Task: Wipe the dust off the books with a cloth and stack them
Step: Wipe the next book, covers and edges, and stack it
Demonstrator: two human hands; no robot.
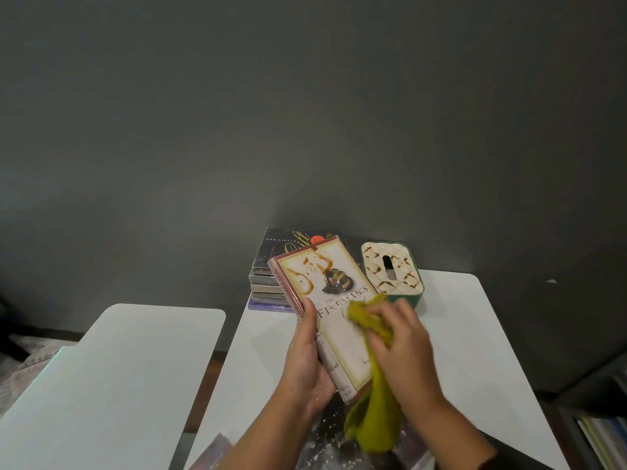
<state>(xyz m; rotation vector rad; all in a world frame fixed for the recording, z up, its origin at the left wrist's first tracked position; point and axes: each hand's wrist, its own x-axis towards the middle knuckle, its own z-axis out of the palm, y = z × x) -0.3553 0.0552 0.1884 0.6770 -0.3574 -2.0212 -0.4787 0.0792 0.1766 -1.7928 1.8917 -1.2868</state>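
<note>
Left hand (307, 361) grips a cream-covered book (334, 310) by its spine edge, thumb on the front cover, holding it tilted above the white worktop (475, 334); right hand (403, 344) has its grip closed on a bunched yellow-green cloth (373, 412), pressing it against the cover's right side while the loose end hangs toward 6 o'clock. At 12 o'clock from the held book, a stack of books (271, 286) lies flat at the worktop's far edge against the dark wall. A green tissue box (393, 273) with a patterned top stands just beside it at 3 o'clock.
</note>
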